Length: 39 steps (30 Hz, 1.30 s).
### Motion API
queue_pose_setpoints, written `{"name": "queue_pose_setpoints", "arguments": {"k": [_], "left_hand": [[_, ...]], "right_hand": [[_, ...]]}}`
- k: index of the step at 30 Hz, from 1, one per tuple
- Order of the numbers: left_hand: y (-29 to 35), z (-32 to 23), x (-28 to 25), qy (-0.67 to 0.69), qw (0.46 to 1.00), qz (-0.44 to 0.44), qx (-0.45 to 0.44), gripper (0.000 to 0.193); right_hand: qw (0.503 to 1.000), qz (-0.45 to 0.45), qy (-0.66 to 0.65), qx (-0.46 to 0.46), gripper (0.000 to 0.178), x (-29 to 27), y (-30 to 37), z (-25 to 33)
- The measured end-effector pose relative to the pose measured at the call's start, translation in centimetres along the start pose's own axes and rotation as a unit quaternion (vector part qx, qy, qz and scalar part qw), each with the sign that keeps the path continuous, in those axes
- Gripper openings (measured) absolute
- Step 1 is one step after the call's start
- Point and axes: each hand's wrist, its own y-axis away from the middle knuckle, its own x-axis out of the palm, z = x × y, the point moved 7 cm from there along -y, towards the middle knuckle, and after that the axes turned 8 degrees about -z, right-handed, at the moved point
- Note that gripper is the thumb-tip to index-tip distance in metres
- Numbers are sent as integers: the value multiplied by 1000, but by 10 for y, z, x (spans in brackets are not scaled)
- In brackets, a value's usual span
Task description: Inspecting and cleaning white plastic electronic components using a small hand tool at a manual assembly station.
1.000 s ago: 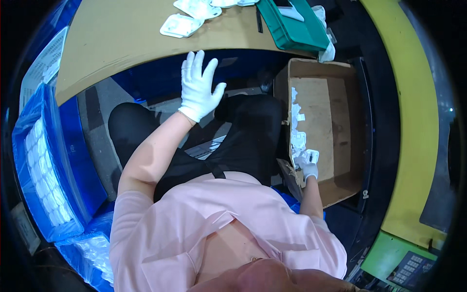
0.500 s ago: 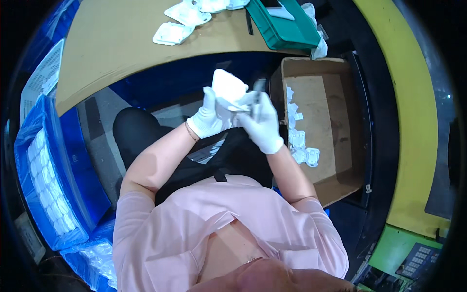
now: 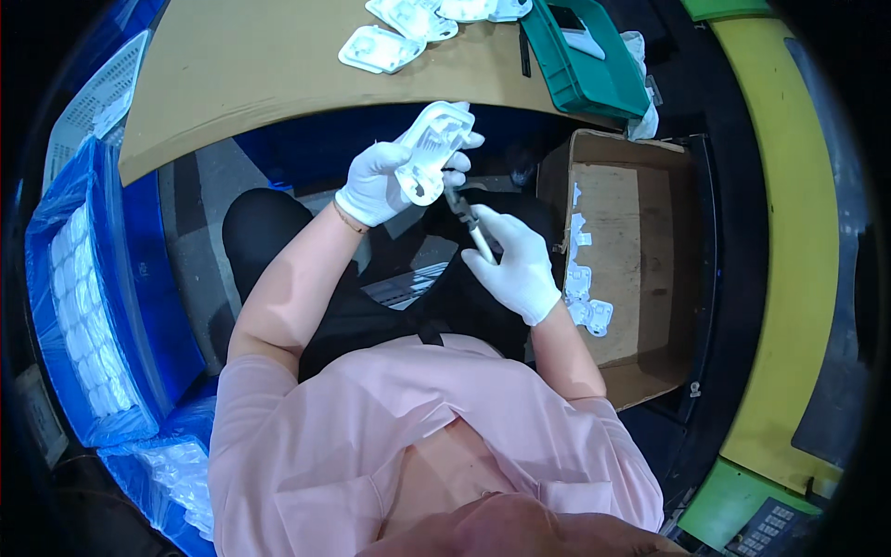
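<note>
A white moulded plastic part (image 3: 432, 148), rounded and hollow on the side that shows, is gripped by my gloved left hand (image 3: 376, 183) over my lap. My gloved right hand (image 3: 517, 265) is closed round a pair of pliers or cutters (image 3: 473, 227) with pale handles. The tool's dark jaws are close to the part's lower end; whether they touch it I cannot tell. More white plastic parts (image 3: 379, 49) like the held one lie in a group on the brown tabletop (image 3: 232, 84) ahead.
At right stands an open cardboard box (image 3: 613, 223) with small white pieces (image 3: 578, 283) along its left side. A green tray (image 3: 594, 79) sits at the table's right end, by a thin black strip (image 3: 525, 51). On the left is a blue-lined bin (image 3: 148, 362) with rows of white parts.
The white part has turned from its smooth face to its hollow side. My right hand has drawn down and away from it with the tool. The whole view has shifted slightly.
</note>
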Motion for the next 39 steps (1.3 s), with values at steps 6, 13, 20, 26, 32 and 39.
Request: {"name": "queue_pose_setpoints", "arguments": {"k": [6,13,20,26,32,39], "left_hand": [[-4,5,7,-98,995,3,1,101],[-2,14,-2,-235,972,-4,-9,102],[-1,20,-1,-224,974,9,-33,102],[-1,21,-2,-227,973,17,-29,101],[-1,21,-1,-216,976,9,-35,98],[1,21,3,-277,961,0,-24,97]], "right_hand": [[997,52,46,19,50,2,-1,7],[992,111,38,38,49,8,1,-2],[991,129,21,17,48,8,1,-1],[993,117,-25,11,49,7,2,-1],[993,109,-33,7,49,6,2,-1],[993,117,-30,-5,49,4,3,4]]}}
